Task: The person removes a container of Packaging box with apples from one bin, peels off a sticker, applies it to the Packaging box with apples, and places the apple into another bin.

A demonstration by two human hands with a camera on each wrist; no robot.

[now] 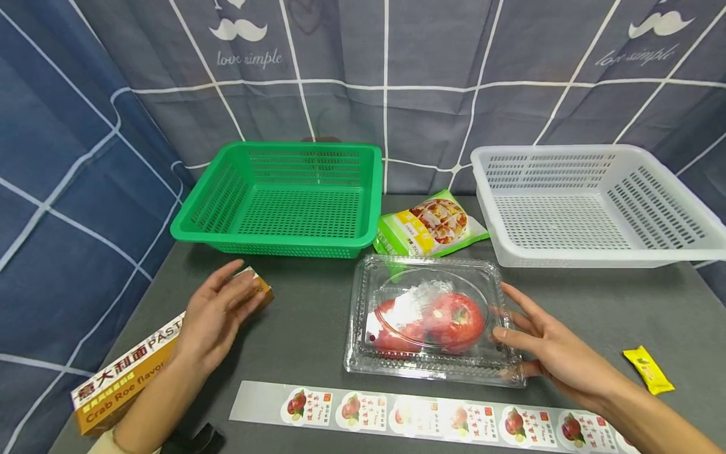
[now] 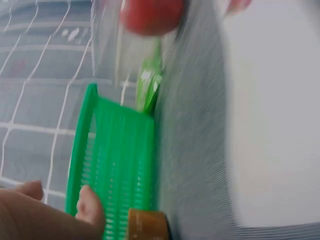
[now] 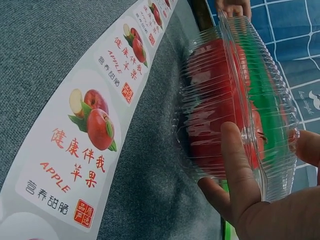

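A clear plastic clamshell box (image 1: 420,372) with red apples (image 1: 454,321) inside lies on the grey table, its lid down. My right hand (image 1: 544,347) is at its right end, fingers spread against the side and thumb over the lid edge. In the right wrist view, extended fingers (image 3: 235,155) lie along the ribbed plastic. Over the far end of a long pasta box (image 1: 127,378) hovers my left hand (image 1: 212,315), its fingers loosely bent and holding nothing. A strip of apple stickers (image 1: 414,413) runs along the front of the table.
A green basket (image 1: 278,243) stands at the back left, a white basket (image 1: 601,255) at the back right. Between them lies a green snack bag (image 1: 431,224). One small yellow packet (image 1: 648,370) is on the right. Checked curtains (image 1: 351,120) hang behind.
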